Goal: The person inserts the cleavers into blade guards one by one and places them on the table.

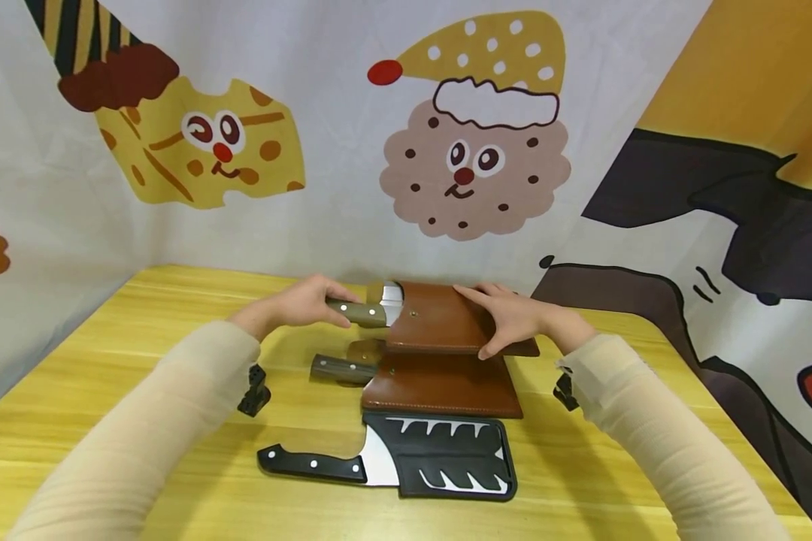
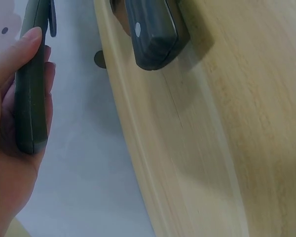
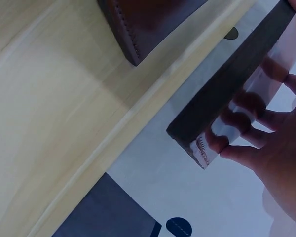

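In the head view my left hand [image 1: 304, 300] grips the olive-green riveted handle [image 1: 357, 312] of a cleaver. A strip of its blade [image 1: 392, 303] shows at the mouth of a brown leather sheath [image 1: 436, 312]; the rest of the blade is hidden. My right hand [image 1: 517, 315] holds that sheath near its right end, fingers spread across it. Just below lies a second cleaver with a dark grey handle [image 1: 341, 369], in another brown sheath [image 1: 440, 387]. Nearest me is a black-handled cleaver [image 1: 311, 463] in a black blade cover [image 1: 446, 457] with white cut-outs.
The things lie on a yellow wood-grain table [image 1: 196, 466]. Close behind its back edge hangs a white cloth [image 1: 338, 203] printed with cartoon figures. More printed cloth [image 1: 751, 361] drapes along the right side.
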The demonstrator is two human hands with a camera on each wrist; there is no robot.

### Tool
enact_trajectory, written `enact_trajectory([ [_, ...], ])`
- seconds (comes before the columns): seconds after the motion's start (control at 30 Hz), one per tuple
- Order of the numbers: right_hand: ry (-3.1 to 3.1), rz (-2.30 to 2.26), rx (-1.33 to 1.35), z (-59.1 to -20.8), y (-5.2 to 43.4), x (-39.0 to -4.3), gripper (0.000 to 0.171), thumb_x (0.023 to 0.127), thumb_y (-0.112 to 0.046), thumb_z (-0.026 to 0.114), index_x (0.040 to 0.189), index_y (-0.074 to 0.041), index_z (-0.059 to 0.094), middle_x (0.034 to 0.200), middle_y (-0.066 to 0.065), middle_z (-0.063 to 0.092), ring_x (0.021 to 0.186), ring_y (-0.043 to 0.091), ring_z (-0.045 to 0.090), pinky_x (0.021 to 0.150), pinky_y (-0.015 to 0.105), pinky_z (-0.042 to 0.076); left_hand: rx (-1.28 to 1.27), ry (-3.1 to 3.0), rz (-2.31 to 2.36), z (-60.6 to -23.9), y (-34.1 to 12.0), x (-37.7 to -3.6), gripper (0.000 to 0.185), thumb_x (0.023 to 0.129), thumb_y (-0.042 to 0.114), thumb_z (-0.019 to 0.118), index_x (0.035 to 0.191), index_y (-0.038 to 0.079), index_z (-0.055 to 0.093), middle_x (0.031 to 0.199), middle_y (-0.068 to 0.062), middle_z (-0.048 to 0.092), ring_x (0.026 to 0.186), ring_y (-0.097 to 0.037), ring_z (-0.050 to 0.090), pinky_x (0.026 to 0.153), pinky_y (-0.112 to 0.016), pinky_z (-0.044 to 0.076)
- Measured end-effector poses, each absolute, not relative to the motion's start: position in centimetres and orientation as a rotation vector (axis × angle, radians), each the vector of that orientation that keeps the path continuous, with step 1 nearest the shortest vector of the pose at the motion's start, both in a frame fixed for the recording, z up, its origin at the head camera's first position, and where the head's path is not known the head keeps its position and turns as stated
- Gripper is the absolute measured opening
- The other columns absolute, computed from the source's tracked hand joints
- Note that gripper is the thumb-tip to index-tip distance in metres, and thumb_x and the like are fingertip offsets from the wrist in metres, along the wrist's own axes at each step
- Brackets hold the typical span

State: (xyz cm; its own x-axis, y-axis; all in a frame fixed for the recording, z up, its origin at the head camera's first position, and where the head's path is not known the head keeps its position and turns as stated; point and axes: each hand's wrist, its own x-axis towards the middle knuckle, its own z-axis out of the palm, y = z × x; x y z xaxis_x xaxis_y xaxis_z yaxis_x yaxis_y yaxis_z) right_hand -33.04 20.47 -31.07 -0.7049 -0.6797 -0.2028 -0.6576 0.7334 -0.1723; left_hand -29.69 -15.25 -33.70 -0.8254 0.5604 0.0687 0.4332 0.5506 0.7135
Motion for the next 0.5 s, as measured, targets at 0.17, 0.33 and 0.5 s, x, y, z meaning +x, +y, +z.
enact_trajectory([
  [0.17,2.671,-0.13,-1.036,-31.0,20.1,-33.0,0.112,0.064,-0.042,0.08,0.152,-0.016,0.015,0.146,0.022,0.026,0.131,0.042,0.028,0.1,0.062,0.031,0.847,2.614,1.121,-33.6,-14.7,-29.8,0.039,0.08,0.01,0.073,0.117,0.001,0.065,0.113,-0.017,0.067,0.088,-0.018,0.065,0.077,-0.03,0.051],
  [0.33,2.674,-0.131,-1.049,-31.0,20.0,-33.2,0.113,0.064,-0.041,0.081,0.151,-0.015,0.015,0.146,0.023,0.026,0.131,0.042,0.028,0.1,0.062,0.031,0.852,2.613,1.115,-33.5,-14.4,-30.0,0.04,0.08,0.011,0.073,0.118,0.001,0.064,0.114,-0.017,0.066,0.089,-0.02,0.064,0.076,-0.03,0.051],
  [0.5,2.689,-0.123,-1.066,-30.9,19.8,-33.3,0.112,0.064,-0.04,0.081,0.151,-0.015,0.015,0.146,0.023,0.027,0.131,0.042,0.029,0.1,0.062,0.032,0.844,2.621,1.116,-33.4,-14.1,-30.0,0.04,0.08,0.01,0.073,0.118,0.0,0.064,0.115,-0.018,0.066,0.091,-0.02,0.063,0.078,-0.03,0.05],
])
